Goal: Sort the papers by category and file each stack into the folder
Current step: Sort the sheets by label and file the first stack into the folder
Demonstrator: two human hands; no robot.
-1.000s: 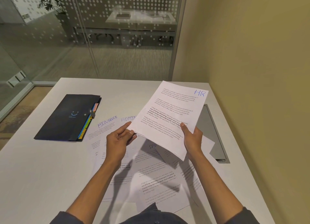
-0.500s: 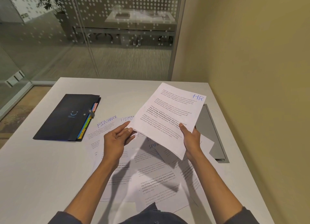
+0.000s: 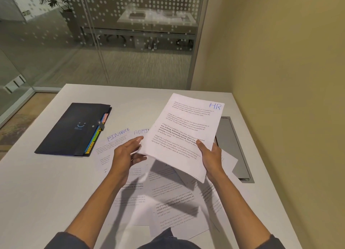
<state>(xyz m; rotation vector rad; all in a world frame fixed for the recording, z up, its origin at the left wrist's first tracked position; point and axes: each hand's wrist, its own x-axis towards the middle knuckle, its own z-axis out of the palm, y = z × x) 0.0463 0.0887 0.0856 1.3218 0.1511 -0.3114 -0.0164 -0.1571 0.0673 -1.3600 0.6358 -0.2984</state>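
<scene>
Early in the sorting, by the look of it. HR stack [image 3: 186, 135] held up at centre frame, pinched by right hand [image 3: 210, 155]; left hand [image 3: 127, 153] loose-fingered at its edge. Loose papers [image 3: 168, 202] scattered below (FINANCE, ADMIN showing). Folder [image 3: 74, 129] closed, upper left, nothing visibly filed.

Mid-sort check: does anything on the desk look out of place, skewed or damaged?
Nothing looks damaged. The loose papers near the desk's front edge lie fanned and overlapping at odd angles, unsorted. The right hand grips the HR sheets, held tilted above them; the left hand steadies their corner. The folder lies shut, apart.
</scene>
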